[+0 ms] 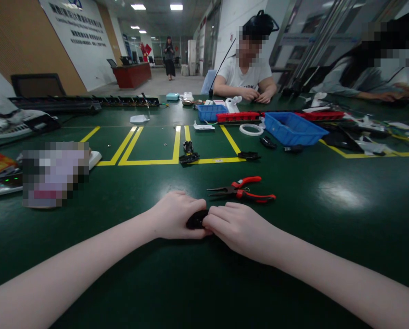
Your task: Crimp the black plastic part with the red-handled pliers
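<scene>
Landmark: red-handled pliers point(232, 189), lying on the green worktop point(139, 292). Small black part point(196, 220) on the near side of the pliers, a little left of their middle, mostly covered by fingers. Both hands closed on it: left hand point(177, 215) grips its left end, right hand point(240, 226) its right end, fingers curled. Exact shape of part: cannot tell. Beyond the pliers, to the left, black pieces point(188, 157) lie by the yellow lines point(149, 162); another black piece point(249, 156) lies straight beyond them. Farther beyond, to the right: blue bin point(297, 135), with white ring point(251, 130) left of it.
</scene>
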`<state>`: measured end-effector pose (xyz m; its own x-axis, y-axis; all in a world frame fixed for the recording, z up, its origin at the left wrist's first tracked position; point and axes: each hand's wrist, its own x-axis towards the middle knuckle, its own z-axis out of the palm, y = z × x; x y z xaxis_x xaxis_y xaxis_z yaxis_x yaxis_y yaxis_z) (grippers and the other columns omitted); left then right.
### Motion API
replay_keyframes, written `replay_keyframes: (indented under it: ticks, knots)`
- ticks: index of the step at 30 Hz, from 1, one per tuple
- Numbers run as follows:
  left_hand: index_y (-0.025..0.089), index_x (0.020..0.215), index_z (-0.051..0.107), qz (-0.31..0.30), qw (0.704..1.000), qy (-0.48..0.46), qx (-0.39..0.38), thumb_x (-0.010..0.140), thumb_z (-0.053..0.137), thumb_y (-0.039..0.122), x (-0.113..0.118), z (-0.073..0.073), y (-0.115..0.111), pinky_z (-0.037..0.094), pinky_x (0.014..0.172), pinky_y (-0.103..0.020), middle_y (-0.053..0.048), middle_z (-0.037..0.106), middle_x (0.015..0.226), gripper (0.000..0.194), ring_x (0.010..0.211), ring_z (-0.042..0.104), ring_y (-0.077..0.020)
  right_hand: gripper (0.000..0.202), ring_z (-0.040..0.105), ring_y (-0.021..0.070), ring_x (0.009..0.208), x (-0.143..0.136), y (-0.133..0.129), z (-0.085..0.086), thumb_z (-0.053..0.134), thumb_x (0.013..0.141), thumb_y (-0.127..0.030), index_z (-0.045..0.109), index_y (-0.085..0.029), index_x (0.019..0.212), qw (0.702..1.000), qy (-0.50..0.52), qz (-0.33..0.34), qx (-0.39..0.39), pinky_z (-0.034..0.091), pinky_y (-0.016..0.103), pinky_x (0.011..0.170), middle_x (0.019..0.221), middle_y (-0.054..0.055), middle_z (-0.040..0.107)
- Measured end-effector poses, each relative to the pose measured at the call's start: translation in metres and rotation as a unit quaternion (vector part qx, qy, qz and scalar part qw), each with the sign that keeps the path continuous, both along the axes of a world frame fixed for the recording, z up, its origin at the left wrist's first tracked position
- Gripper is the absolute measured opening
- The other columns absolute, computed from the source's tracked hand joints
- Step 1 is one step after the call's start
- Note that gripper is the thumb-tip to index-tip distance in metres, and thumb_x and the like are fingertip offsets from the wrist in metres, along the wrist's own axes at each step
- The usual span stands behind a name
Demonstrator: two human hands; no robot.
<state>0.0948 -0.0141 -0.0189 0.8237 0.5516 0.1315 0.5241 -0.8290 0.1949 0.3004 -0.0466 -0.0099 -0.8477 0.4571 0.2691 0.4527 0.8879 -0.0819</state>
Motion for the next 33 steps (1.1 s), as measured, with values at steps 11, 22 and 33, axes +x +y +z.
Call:
replay_keyframes:
  ticks: [11, 22, 33]
  knots:
    - [0.021, 0.086, 0.051, 0.002, 1.000, -0.003, 0.009, 0.084, 0.056, 0.052, 0.0004, 0.0006, -0.0001, 0.038, 0.062, -0.029, 0.002, 0.065, 0.073, 0.031, 0.066, 0.061, -0.0171, 0.009, 0.053, 0.0141, 0.068, -0.0017, 0.0016, -0.0027, 0.050, 0.090, -0.013, 0.058, -0.015, 0.093, 1.000, 0.004, -0.023, -0.013, 0.039, 0.027, 0.061, 0.088, 0.005, 0.062]
    - [0.020, 0.083, 0.050, -0.002, 1.000, 0.006, 0.010, 0.084, 0.055, 0.053, 0.0009, 0.0013, 0.0003, 0.037, 0.061, -0.029, 0.002, 0.065, 0.072, 0.033, 0.064, 0.061, -0.0167, 0.013, 0.053, 0.0135, 0.068, -0.0004, 0.0006, 0.0019, 0.046, 0.091, -0.012, 0.058, -0.015, 0.092, 1.000, -0.014, 0.005, 0.015, 0.040, 0.029, 0.064, 0.086, 0.005, 0.063]
    - [0.021, 0.085, 0.050, 0.004, 1.000, -0.012, 0.018, 0.084, 0.056, 0.051, -0.0001, -0.0010, 0.0005, 0.037, 0.061, -0.029, 0.002, 0.064, 0.072, 0.031, 0.064, 0.062, -0.0170, 0.016, 0.057, 0.0140, 0.073, -0.0010, 0.0027, 0.0042, 0.048, 0.090, -0.012, 0.062, -0.015, 0.099, 1.000, -0.005, -0.006, -0.012, 0.042, 0.028, 0.064, 0.094, 0.007, 0.065]
